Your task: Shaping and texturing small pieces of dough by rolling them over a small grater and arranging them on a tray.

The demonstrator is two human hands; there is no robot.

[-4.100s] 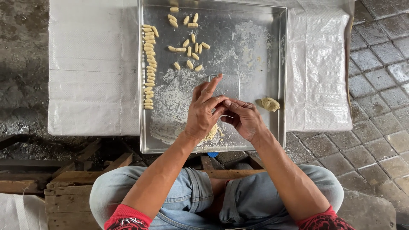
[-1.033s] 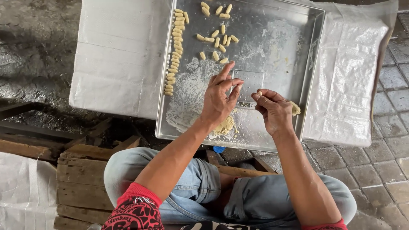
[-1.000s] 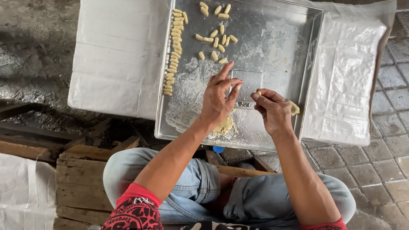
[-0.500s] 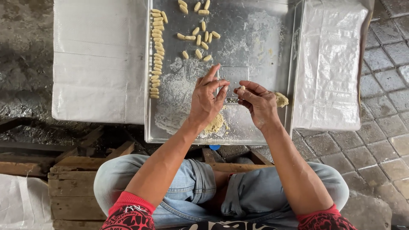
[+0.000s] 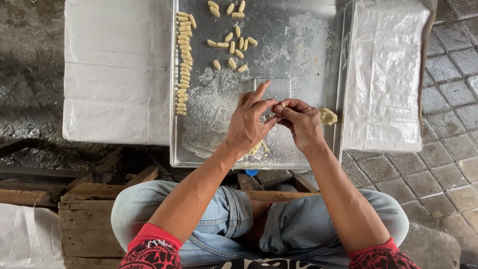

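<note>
Silvery flour-dusted tray [image 5: 308, 30], pale yellow dough pieces [image 5: 183, 60], white woven sacking [image 5: 117, 69], grey paving [image 5: 450, 114], red patterned sleeves [image 5: 149, 249]

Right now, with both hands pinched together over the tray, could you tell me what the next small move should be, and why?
Probably finish shaping the pinched bit of dough and set it down with the others. The left hand and right hand meet fingertip to fingertip above the floured metal tray, where shaped pieces already lie in a neat column and a loose cluster. A dough lump waits beside the right hand.

The person wears short red sleeves [image 5: 149, 249] with a black printed pattern, light blue jeans [image 5: 224, 219], and bare forearms.
</note>
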